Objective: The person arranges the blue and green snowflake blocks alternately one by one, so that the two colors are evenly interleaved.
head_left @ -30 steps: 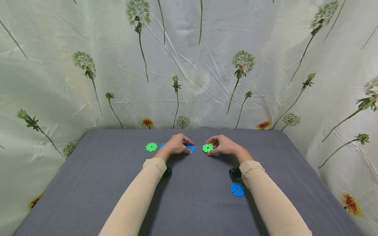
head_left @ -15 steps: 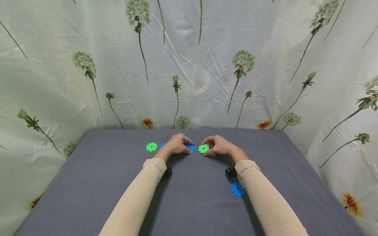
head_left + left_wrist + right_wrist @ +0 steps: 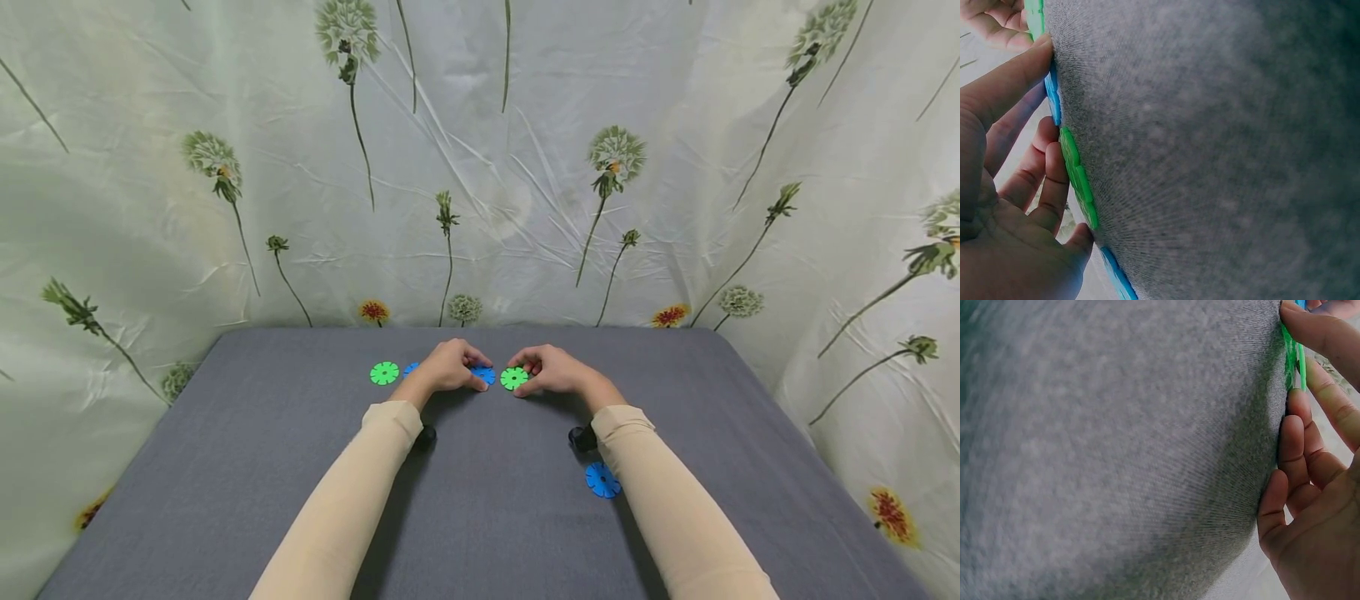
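At the far middle of the table, my left hand (image 3: 448,367) pinches a blue notched plastic disc (image 3: 483,375) between thumb and index finger. Just right of it, my right hand (image 3: 557,369) grips a green notched disc (image 3: 514,378) by its edges; that green disc (image 3: 1302,367) shows edge-on in the right wrist view, close over the cloth. Beneath the curled fingers of my left hand lies another green disc (image 3: 1079,178), hidden in the head view. A second blue disc (image 3: 1118,275) follows it, partly behind the left hand in the head view.
A green disc (image 3: 385,373) lies at the left end of the row. Near my right forearm is a separate blue disc (image 3: 602,481). Grey cloth (image 3: 487,517) covers the table, and a dandelion-print curtain (image 3: 525,250) hangs behind it.
My right hand has moved left with the green disc, bringing it closer to the blue one at my left hand. The left hand has stayed in place.
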Available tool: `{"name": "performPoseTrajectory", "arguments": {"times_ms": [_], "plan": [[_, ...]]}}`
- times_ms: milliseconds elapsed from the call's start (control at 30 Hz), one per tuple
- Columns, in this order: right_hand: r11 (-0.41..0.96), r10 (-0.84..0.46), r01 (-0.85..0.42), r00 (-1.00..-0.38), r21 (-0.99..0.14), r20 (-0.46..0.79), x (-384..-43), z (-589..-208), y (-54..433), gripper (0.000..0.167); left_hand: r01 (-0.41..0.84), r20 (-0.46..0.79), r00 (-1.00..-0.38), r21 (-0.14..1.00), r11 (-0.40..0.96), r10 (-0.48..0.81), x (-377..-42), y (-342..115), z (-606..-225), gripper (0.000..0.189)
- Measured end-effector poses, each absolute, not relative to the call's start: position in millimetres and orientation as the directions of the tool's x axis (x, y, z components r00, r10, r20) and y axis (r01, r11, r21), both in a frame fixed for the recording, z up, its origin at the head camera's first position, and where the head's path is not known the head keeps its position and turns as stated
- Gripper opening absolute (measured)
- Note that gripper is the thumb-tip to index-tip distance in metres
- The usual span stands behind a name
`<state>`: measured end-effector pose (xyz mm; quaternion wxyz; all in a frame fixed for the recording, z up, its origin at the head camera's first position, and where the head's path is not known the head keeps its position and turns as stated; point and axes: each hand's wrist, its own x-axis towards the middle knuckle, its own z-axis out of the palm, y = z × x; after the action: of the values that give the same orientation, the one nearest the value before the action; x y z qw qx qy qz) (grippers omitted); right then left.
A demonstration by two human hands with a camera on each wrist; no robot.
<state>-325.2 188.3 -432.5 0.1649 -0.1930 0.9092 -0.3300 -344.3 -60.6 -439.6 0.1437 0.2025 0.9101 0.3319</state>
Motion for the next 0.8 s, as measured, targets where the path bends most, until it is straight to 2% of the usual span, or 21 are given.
{"name": "performPoseTrajectory", "arguments": {"times_ms": [800], "plan": [[0.697, -0.462, -0.240, -0.871, -0.675, -0.167, -329.1, -438.0, 188.8, 0.050, 0.255, -0.141, -0.878, 0.672, 0.696, 0.458, -343.6, -59.1, -439.8, 0.039]]}}
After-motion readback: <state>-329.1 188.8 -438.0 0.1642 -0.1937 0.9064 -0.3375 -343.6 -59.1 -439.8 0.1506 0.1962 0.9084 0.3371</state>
